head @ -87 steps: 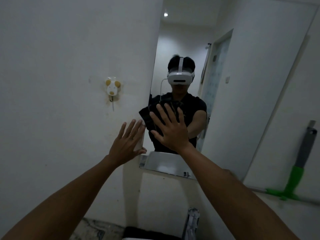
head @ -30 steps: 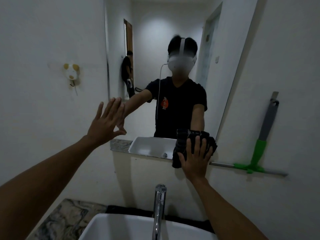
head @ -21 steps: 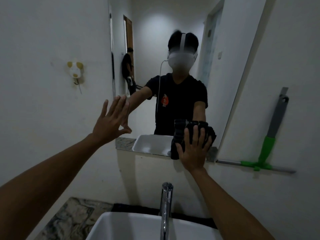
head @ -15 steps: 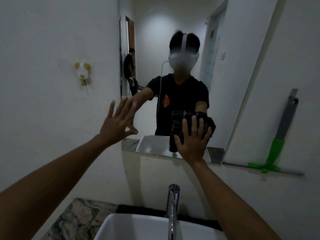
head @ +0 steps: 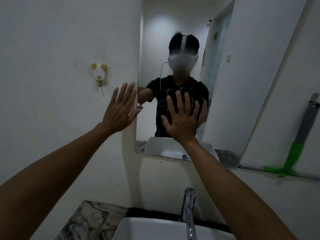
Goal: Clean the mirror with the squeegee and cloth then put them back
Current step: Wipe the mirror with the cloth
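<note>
A tall frameless mirror (head: 242,70) hangs on the white wall above the basin. My right hand (head: 181,122) presses a dark folded cloth (head: 162,104) flat against the lower middle of the glass, fingers spread over it. My left hand (head: 121,110) is open with fingers apart, its palm against the wall at the mirror's left edge. The squeegee (head: 299,141), grey handle with a green head, leans on the wall to the right of the mirror, its blade resting on a narrow ledge.
A white basin (head: 155,229) with a chrome tap (head: 188,208) lies directly below my arms. A marbled counter (head: 90,220) sits to its left. A small mouse-shaped wall hook (head: 99,72) is fixed left of the mirror.
My right hand has slid the cloth up the glass from the mirror's bottom edge to its lower middle. My left hand stays open near the left edge.
</note>
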